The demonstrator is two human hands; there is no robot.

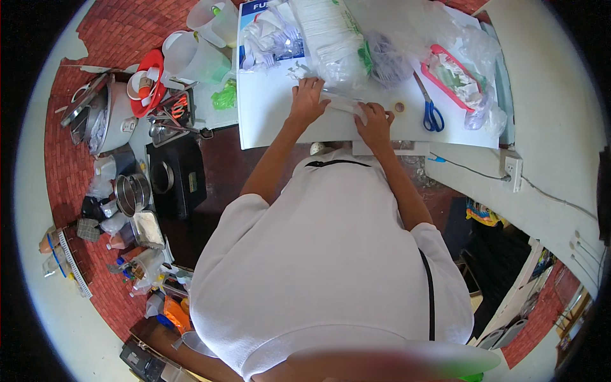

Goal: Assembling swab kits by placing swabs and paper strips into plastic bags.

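Observation:
A narrow clear plastic sleeve (344, 106) with something whitish in it lies on the white table between my hands. My left hand (307, 103) rests at its left end, fingers forward and thumb apart. At the right end my right hand (374, 122) has its fingers curled onto the plastic. What the sleeve holds is too small to name. Just beyond lies a large clear pack of white napkins (331, 38). White plastic forks (280, 39) are heaped to its left, and a bag of clear plastic cutlery (387, 60) sits to its right.
Right of my hands are a small tape roll (400, 107), blue-handled scissors (433, 118) and a pink basket (425, 69) with white and green contents. At left stand translucent pitchers (191, 60), a green plastic bag (224, 97) and a red basin (151, 60). The table's front edge (286, 144) is near my body.

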